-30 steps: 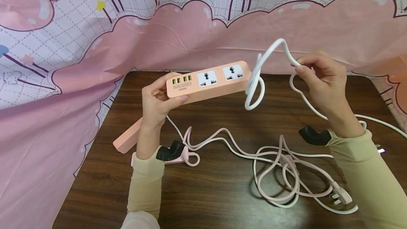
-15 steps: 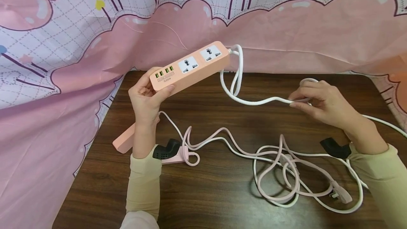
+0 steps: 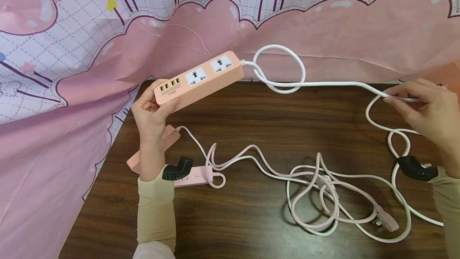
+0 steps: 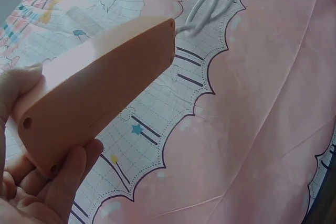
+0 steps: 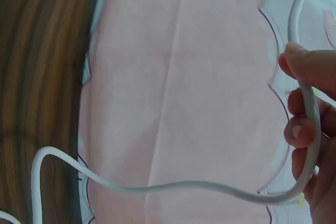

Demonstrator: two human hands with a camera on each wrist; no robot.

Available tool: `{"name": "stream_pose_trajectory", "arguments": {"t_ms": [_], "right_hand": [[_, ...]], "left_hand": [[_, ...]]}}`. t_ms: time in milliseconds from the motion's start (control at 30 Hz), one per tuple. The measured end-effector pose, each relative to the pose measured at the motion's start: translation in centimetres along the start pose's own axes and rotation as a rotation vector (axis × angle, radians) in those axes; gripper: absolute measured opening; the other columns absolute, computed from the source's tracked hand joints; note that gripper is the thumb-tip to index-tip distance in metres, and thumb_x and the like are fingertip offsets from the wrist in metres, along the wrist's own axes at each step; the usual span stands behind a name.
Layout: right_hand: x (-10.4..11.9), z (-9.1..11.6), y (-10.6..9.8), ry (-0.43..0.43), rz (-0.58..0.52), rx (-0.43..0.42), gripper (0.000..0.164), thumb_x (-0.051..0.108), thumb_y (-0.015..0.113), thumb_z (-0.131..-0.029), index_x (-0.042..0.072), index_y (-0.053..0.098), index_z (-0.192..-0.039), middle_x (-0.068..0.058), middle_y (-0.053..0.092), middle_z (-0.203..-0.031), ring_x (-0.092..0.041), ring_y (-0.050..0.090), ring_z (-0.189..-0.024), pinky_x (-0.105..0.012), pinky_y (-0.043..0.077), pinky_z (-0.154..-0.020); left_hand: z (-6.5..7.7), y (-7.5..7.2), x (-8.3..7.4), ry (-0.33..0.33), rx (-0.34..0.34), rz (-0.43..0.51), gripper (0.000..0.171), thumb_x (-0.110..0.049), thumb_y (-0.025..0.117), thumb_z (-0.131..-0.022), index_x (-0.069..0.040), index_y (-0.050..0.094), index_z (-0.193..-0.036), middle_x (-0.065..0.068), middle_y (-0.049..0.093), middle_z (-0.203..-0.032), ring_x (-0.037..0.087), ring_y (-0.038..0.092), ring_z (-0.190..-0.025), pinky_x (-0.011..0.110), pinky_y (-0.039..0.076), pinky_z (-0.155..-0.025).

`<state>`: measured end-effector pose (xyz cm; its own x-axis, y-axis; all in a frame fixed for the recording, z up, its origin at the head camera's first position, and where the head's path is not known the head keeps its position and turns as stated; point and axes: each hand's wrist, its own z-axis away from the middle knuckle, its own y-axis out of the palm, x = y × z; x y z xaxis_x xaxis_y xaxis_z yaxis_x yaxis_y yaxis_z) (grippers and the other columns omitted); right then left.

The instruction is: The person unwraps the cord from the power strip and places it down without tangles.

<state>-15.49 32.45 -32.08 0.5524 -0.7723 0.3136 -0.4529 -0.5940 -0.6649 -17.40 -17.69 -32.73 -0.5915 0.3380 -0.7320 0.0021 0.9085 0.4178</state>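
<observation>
My left hand (image 3: 151, 107) grips the left end of an orange power strip (image 3: 201, 81), raised above the table and tilted up to the right. Two white socket panels and several green USB ports face up. In the left wrist view the strip's plain underside (image 4: 105, 93) shows, thumb on one side and fingers on the other. A white cord (image 3: 330, 84) leaves the strip's right end, makes one loop, then runs to my right hand (image 3: 427, 107). There, thumb and forefinger pinch it, as the right wrist view also shows (image 5: 310, 108). Beyond that hand the cord drops to the table.
On the dark wooden table (image 3: 251, 215) lie a second orange power strip (image 3: 170, 137), partly behind my left forearm, and a pink power strip (image 3: 194, 176). Their tangled cords (image 3: 312, 223) spread rightward to a plug (image 3: 388, 219). A patterned pink cloth (image 3: 323, 43) hangs behind.
My right hand has moved right and somewhat down, drawing the cord out straighter, with one round loop near the strip. The left hand has shifted left with the power strip, now tilted more.
</observation>
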Motion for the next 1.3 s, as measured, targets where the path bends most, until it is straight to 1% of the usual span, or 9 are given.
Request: {"name": "stream_pose_trajectory", "arguments": {"t_ms": [100,267,467,633,833,933,1100,1167,1300], "right_hand": [[-0.3,0.2,-0.8,0.072,-0.063,-0.096,0.042,0.029,0.064,-0.089,-0.012,0.064,-0.081,0.029,0.042,-0.075,0.011,0.035,-0.067,-0.003,0.027,-0.058],[0.3,0.7,-1.7,0.102,-0.141,-0.145,0.021,0.021,0.067,-0.087,0.001,0.071,-0.081,0.028,0.048,-0.075,0.006,0.036,-0.066,-0.006,0.027,-0.057],[2.5,1.1,-1.1,-0.028,-0.257,-0.045,0.046,0.031,0.068,-0.084,-0.015,0.064,-0.079,0.02,0.06,-0.086,0.004,0.05,-0.077,-0.009,0.037,-0.066],[4.3,1.3,1.5,-0.181,-0.213,0.084,0.049,0.046,0.057,-0.088,0.0,0.07,-0.076,0.005,0.063,-0.08,0.004,0.051,-0.082,-0.008,0.034,-0.072],[5.3,1.3,5.4,-0.325,-0.036,0.133,0.05,0.05,0.043,-0.095,0.012,0.07,-0.076,0.003,0.061,-0.071,-0.01,0.047,-0.061,-0.028,0.026,-0.062],[4.7,1.5,6.2,-0.303,0.057,0.175,0.05,0.048,0.041,-0.097,0.013,0.069,-0.076,0.002,0.061,-0.072,-0.012,0.046,-0.051,-0.03,0.026,-0.059],[2.0,2.2,4.8,-0.154,0.174,0.267,0.01,0.016,0.076,-0.074,0.011,0.068,-0.077,-0.002,0.063,-0.075,-0.02,0.056,-0.056,-0.037,0.033,-0.059],[0.7,2.6,3.8,-0.096,0.214,0.281,0.023,0.003,0.08,-0.06,0.01,0.067,-0.077,-0.004,0.064,-0.075,-0.026,0.059,-0.061,-0.041,0.038,-0.059],[-2.0,3.8,1.5,0.049,0.283,0.308,0.019,0.002,0.08,-0.063,0.008,0.067,-0.076,-0.007,0.064,-0.071,-0.03,0.059,-0.066,-0.042,0.042,-0.056]], "left_hand": [[0.1,-0.2,0.1,-0.006,0.008,0.001,0.038,0.016,0.065,-0.064,0.004,0.069,-0.1,0.013,0.068,-0.088,0.018,0.063,-0.081,0.025,0.053,-0.07],[0.3,-0.1,0.2,-0.013,0.003,0.001,0.038,0.016,0.065,-0.064,0.003,0.069,-0.1,0.012,0.068,-0.088,0.016,0.063,-0.081,0.024,0.052,-0.07],[0.5,0.8,0.6,0.007,0.005,0.026,0.038,0.014,0.066,-0.065,0.003,0.069,-0.101,0.012,0.068,-0.088,0.017,0.062,-0.081,0.024,0.052,-0.07],[0.8,1.8,1.2,0.02,0.031,0.014,0.037,0.01,0.071,-0.065,0.001,0.069,-0.101,0.011,0.067,-0.089,0.018,0.061,-0.083,0.025,0.051,-0.071],[1.1,2.6,1.5,0.024,0.032,0.037,0.037,0.005,0.074,-0.066,0.0,0.069,-0.102,0.01,0.067,-0.089,0.017,0.061,-0.083,0.024,0.052,-0.07],[1.0,2.5,1.2,0.035,0.008,0.037,0.037,0.006,0.073,-0.065,0.001,0.069,-0.102,0.011,0.068,-0.089,0.017,0.062,-0.082,0.025,0.052,-0.07],[0.5,1.1,0.6,0.027,-0.061,0.054,0.039,0.01,0.072,-0.064,0.003,0.068,-0.102,0.014,0.068,-0.09,0.019,0.063,-0.082,0.026,0.053,-0.071],[0.1,0.0,0.3,0.029,-0.098,0.068,0.039,0.011,0.073,-0.063,0.005,0.068,-0.101,0.015,0.067,-0.091,0.019,0.064,-0.082,0.026,0.053,-0.071],[-0.6,-2.6,-0.1,0.042,-0.175,0.058,0.039,0.014,0.073,-0.063,0.007,0.067,-0.1,0.017,0.067,-0.091,0.021,0.064,-0.081,0.027,0.053,-0.071]]}}
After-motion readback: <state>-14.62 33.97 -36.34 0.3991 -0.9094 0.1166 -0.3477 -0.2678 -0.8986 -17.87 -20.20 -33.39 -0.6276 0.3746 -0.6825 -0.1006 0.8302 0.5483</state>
